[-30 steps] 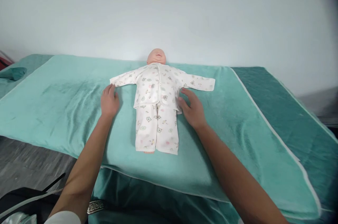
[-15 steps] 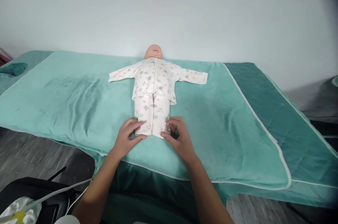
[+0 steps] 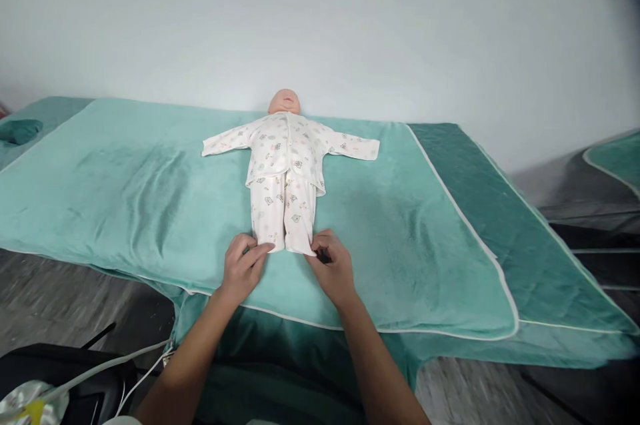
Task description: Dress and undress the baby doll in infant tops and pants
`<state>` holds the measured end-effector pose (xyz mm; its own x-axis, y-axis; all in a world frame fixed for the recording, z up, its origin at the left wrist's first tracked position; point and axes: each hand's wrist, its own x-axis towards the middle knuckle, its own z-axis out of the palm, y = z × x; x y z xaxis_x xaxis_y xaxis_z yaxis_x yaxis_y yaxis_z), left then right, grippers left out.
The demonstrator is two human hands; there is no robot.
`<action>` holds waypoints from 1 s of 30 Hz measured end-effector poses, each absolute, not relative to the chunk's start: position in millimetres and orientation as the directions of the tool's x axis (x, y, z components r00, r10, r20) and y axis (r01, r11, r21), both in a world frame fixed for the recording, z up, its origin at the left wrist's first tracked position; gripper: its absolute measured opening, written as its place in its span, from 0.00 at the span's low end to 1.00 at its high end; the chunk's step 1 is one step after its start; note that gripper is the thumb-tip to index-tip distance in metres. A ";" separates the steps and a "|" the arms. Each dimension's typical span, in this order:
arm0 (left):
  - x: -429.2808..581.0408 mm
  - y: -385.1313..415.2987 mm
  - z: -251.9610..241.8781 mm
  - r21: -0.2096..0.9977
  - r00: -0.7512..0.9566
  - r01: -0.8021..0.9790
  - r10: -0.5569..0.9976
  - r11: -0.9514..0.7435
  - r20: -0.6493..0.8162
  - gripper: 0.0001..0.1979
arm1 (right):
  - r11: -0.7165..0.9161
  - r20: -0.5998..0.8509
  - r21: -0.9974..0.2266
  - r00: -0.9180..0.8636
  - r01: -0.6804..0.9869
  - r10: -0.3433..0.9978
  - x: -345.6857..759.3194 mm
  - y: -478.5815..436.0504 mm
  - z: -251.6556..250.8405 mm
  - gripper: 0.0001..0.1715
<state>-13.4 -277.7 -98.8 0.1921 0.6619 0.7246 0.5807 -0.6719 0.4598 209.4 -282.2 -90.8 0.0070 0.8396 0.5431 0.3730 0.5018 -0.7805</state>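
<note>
Hands [image 3: 241, 271] [image 3: 335, 273]: pinched nearly closed on trousers [image 3: 269, 211] | doll [image 3: 284, 103]: feet hidden | yellow-white bundle [image 3: 34, 413]: cut off, unclear

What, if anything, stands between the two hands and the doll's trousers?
Nothing visible does. The left hand and the right hand pinch the patterned trousers directly, each at one lower leg end.

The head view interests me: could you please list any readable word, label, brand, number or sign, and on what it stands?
None can be read.
Shirt and trousers: small printed pictures; any lettering is too small to read.
White-and-yellow bundle, lower left: no legible text.
</note>
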 end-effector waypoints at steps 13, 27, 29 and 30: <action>-16.0 -278.1 -93.1 0.580 0.151 0.530 0.742 -0.618 0.653 0.21 | 0.595 0.624 -0.707 -0.060 0.381 0.779 203.8 -272.4 -62.8 0.05; -23.6 -167.4 -69.4 0.960 -0.203 0.186 0.948 -0.208 0.244 0.23 | 0.336 0.405 -0.836 0.076 0.434 0.911 203.3 -91.4 -51.9 0.41; -17.5 -147.0 -63.3 0.958 -0.168 0.233 0.963 -0.169 0.210 0.24 | 0.288 0.329 -0.872 0.040 0.395 0.943 202.1 -91.3 -61.1 0.45; -14.7 -141.5 -61.4 0.949 -0.146 0.274 0.968 -0.159 0.204 0.23 | 0.269 0.300 -0.887 0.026 0.375 0.953 202.4 -94.0 -64.8 0.46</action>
